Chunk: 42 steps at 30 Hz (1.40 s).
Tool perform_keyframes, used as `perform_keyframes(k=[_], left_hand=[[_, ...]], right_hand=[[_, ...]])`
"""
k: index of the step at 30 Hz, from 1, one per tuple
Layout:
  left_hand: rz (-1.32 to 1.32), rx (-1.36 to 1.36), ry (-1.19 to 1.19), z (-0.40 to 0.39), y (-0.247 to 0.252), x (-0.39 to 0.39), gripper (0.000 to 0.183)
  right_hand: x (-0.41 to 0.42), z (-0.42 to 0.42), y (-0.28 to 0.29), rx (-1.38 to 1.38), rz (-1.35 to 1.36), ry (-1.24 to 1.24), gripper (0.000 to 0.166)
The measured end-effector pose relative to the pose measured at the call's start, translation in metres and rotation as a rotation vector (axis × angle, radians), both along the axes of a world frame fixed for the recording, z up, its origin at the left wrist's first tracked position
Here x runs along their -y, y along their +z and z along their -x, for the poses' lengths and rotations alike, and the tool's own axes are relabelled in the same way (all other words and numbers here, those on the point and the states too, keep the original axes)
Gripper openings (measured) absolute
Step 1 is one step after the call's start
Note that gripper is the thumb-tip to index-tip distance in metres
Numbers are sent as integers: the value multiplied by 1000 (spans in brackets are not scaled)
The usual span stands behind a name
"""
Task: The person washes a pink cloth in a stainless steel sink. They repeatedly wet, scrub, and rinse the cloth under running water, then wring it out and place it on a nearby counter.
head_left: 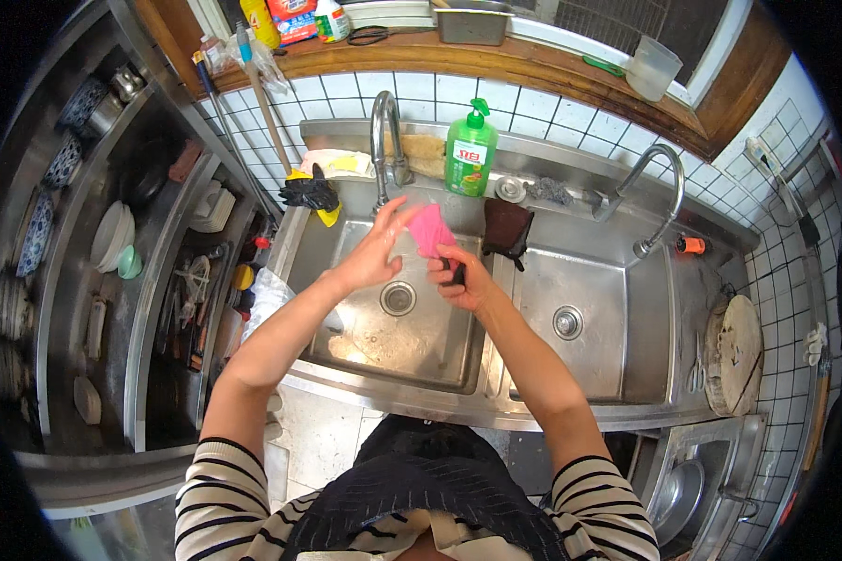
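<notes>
Over the left basin of a stainless steel double sink (421, 379), my right hand (471, 284) is closed around a dark handle (453, 272). A flat, bright pink piece (431, 230) extends up from this grip; whether it is a blade or a cloth, I cannot tell. My left hand (370, 258) is at its left with the fingers apart. The fingertips blur close to the pink edge, and contact is unclear. Behind that hand rises a curved chrome faucet (379, 133). The basin's drain (398, 299) lies below both hands.
A green pump bottle (469, 158) and a dark brown cloth (507, 228) sit behind the basins. Black gloves (310, 188) lie at the back left corner. A second faucet (663, 189) and a round wooden board (737, 354) are on the right. Metal shelving (137, 393) with dishes stands left.
</notes>
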<state>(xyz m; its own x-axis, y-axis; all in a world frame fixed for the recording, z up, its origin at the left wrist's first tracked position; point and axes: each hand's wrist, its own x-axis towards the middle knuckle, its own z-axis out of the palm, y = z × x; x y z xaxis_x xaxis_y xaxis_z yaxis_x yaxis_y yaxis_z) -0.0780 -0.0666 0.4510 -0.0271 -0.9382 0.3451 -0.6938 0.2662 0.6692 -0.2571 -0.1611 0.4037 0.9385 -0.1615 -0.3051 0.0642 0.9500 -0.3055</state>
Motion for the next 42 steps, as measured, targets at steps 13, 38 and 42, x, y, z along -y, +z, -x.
perform_keyframes(k=[13,38,42], left_hand=[[-280,583,-182,-12,50,-10,16],[-697,-2099,101,50,-12,-42,16],[-582,-2276,21,52,-16,-43,14]], right_hand=[[-10,-31,30,-60,1721,322,22],[26,-81,14,229,2570,-190,10],[21,-84,6,259,2468,-343,13]])
